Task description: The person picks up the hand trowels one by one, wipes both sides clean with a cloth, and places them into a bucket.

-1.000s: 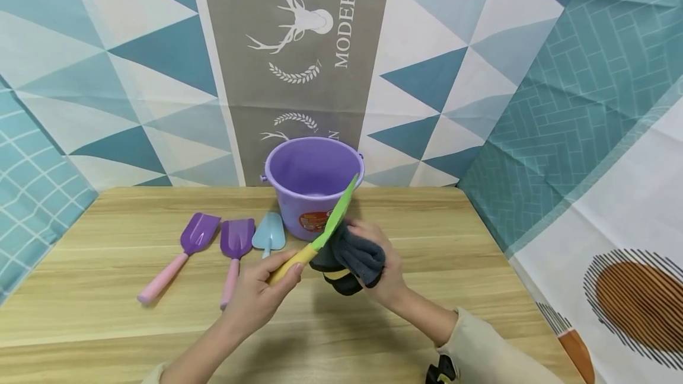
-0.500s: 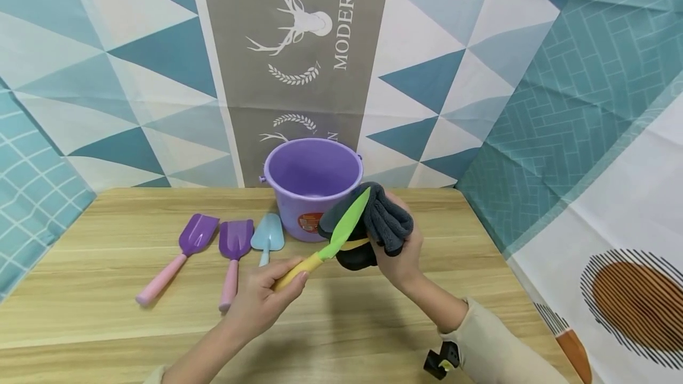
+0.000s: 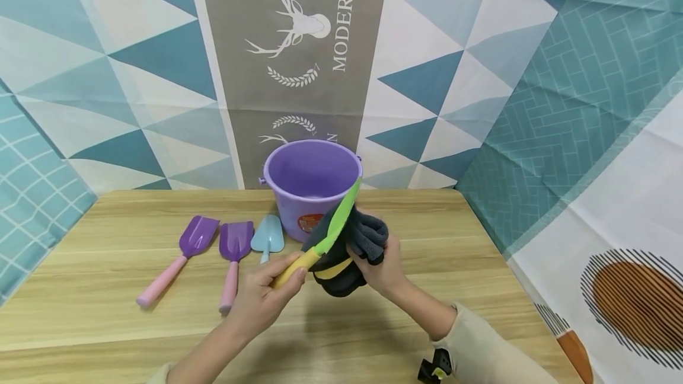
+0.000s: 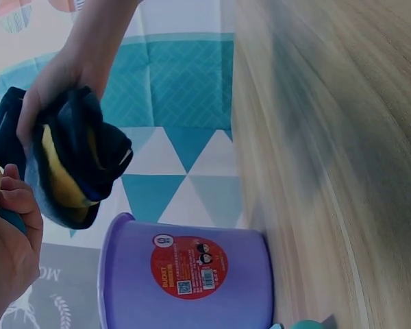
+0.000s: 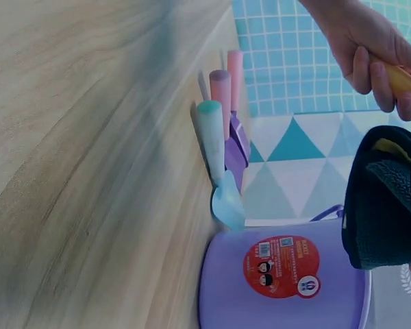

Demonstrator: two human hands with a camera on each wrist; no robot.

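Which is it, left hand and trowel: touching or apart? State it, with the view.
Touching. The right wrist view shows the left hand with fingers curled round the yellow handle of the trowel.

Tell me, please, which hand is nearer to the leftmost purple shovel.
Left: in the head view, the left hand is to the right of the leftmost purple shovel, and the right hand is farther off on that same side.
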